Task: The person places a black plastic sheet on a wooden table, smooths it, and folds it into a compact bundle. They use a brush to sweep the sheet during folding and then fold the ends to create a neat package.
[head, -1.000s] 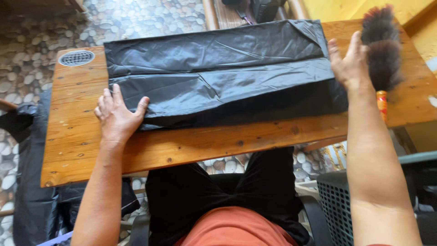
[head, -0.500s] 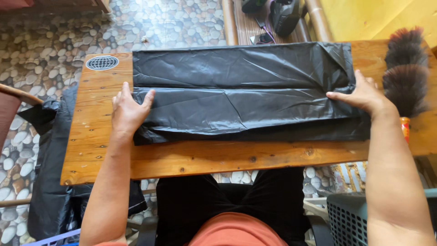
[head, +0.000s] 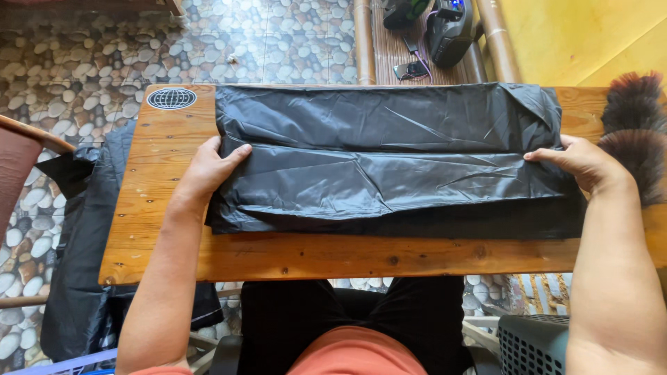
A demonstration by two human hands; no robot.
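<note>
- One big black plastic bag [head: 389, 163] lies flat across the middle of the wooden table [head: 160, 229]. It is folded along its length, so a top layer sits over a wider layer under it.
- Your left hand [head: 207, 169] rests on the bag's left end. The fingers are spread flat and the thumb is on top. It pins that end down so the slippery plastic does not slide.
- Your right hand [head: 582, 161] rests on the bag's right end, fingers together and bent a little, pressing the fold. It looks like it is pushing down, not pinching, but I cannot tell for sure.
- With two hands, one at each end, the bag is pulled smooth between them.
- One round globe picture [head: 171, 98] is on the table's far left corner, apart from the bag.
- One dark feather duster [head: 636, 132] lies at the right edge, just beside your right hand.
- More black plastic [head: 83, 278] hangs low on the left, off the table.
- One dark basket [head: 535, 344] sits low on the right.
</note>
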